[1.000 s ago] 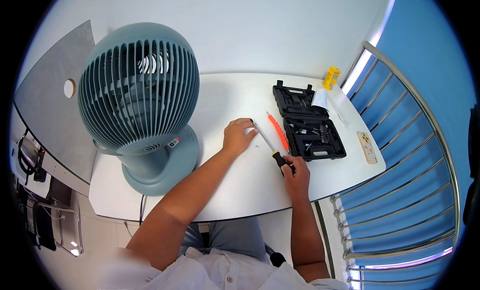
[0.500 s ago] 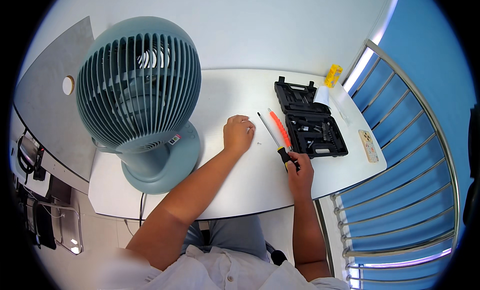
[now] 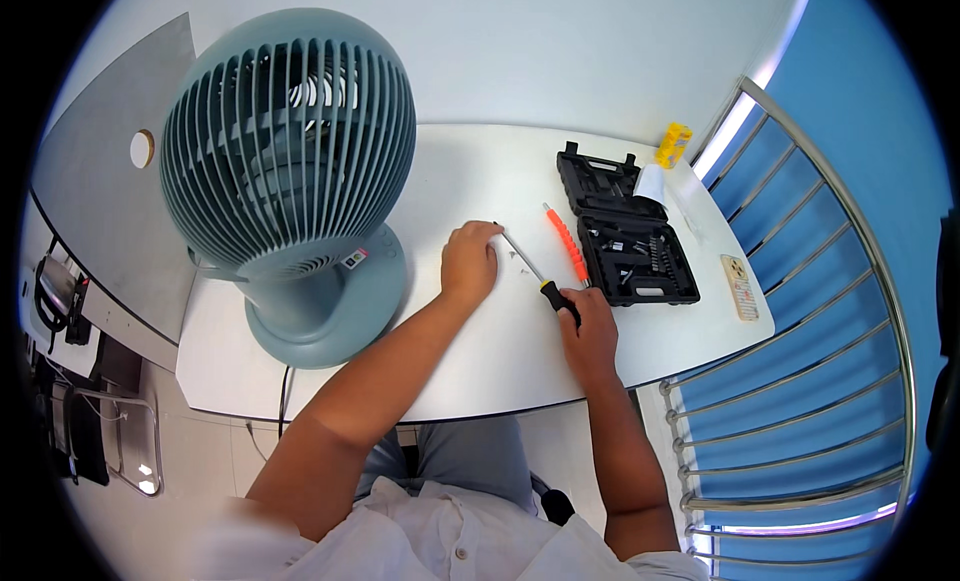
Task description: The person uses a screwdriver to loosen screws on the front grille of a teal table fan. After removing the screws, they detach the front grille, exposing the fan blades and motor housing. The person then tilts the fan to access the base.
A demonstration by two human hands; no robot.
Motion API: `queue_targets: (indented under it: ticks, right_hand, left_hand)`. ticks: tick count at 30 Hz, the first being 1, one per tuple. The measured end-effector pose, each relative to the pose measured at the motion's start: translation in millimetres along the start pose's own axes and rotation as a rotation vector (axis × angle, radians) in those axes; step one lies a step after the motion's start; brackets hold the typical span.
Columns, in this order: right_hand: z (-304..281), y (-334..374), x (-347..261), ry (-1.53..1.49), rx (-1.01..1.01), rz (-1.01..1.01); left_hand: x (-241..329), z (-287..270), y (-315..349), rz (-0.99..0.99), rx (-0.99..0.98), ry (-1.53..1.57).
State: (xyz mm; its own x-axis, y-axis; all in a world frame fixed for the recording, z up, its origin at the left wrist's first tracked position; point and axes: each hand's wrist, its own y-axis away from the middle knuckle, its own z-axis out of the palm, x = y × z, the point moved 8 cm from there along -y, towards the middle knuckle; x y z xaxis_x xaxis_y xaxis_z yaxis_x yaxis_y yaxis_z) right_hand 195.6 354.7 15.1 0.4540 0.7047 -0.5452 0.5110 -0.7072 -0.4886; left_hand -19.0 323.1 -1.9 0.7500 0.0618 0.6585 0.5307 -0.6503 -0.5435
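While the right hand (image 3: 589, 331) grips a screwdriver (image 3: 553, 295), the case (image 3: 597, 267) holds bits (image 3: 657, 256).

Screwdriver handle (image 3: 553, 296) black, yellow; fan (image 3: 290, 166) grey-green; tool case (image 3: 622, 217) black.

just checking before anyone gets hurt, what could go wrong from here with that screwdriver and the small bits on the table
The left hand has its fingertips at the tip of the screwdriver, so a slip by the right hand might nick them.
The small loose pieces lie beside that shaft; a sweep could scatter them.
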Motion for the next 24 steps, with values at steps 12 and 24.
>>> queue_targets:
  ticks: [12, 24]
  right_hand:
    - [16, -9, -9, 0.042, -0.068, -0.064]
    - [22, -15, -8, 0.093, -0.063, -0.073]
  left_hand:
    - [-31, -20, -2, -0.209, 0.16, 0.239]
    - [-33, -21, -1, -0.214, 0.179, 0.228]
